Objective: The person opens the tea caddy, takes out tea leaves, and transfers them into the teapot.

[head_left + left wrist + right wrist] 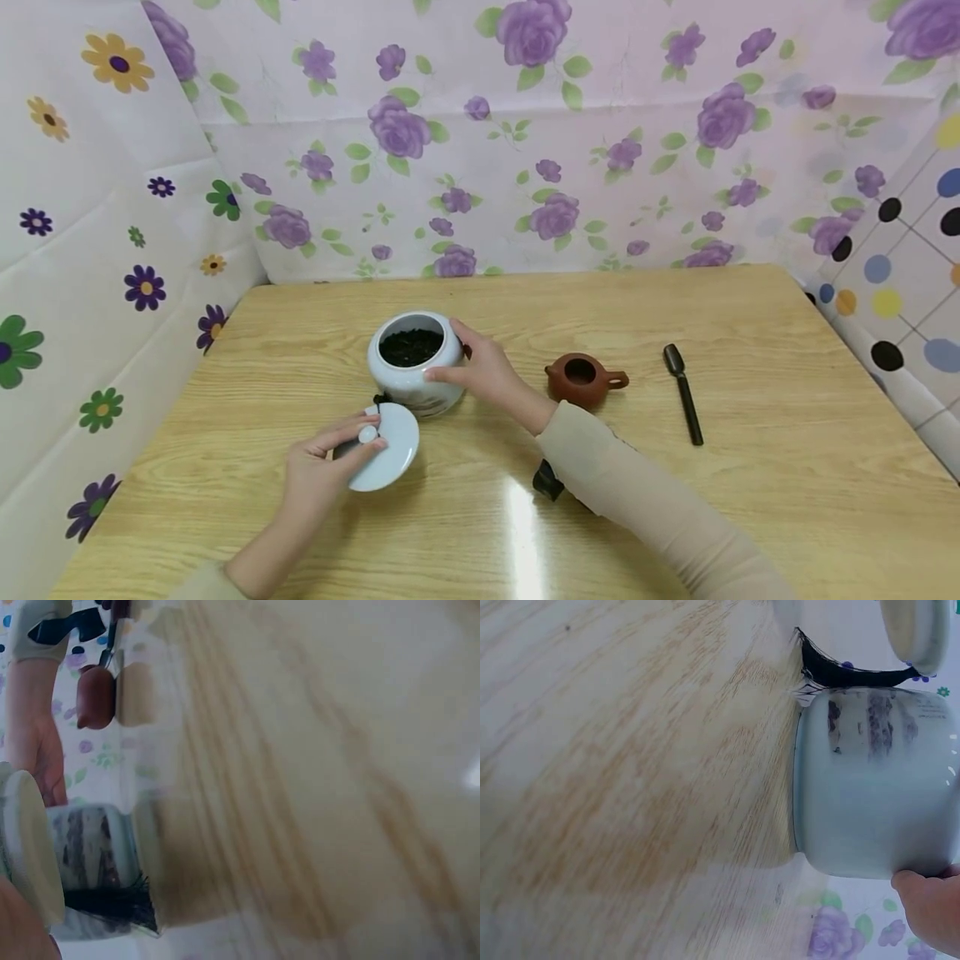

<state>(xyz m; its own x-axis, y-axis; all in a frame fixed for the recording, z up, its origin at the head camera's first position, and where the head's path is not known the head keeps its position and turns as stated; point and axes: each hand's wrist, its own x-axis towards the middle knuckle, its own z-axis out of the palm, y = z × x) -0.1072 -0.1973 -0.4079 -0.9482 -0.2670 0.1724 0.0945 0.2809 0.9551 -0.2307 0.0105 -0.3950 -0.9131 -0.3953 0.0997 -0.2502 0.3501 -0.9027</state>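
Observation:
A round white porcelain jar (pixel 408 390) stands uncovered on the table, with dark tea leaves (pixel 411 346) inside. My right hand (pixel 491 371) holds it from the right, thumb at the near rim and fingers round the far side. In front of the jar, my left hand (pixel 318 471) pinches the knob of the white lid (pixel 397 458) between thumb and fingers, and the lid is tilted. Dark printed marks show on the jar wall (pixel 877 810) in the right wrist view. Beside it, below the lid, is a black fringed thing (pixel 855 676).
Right of the jar sits a small reddish-brown clay teapot (pixel 588 392), its lid off and its handle to the right. Farther right lies a dark tea scoop (pixel 684 396). Floral cloth (pixel 555 167) hangs along the table's back edge. A black device (pixel 548 481) is at my right wrist.

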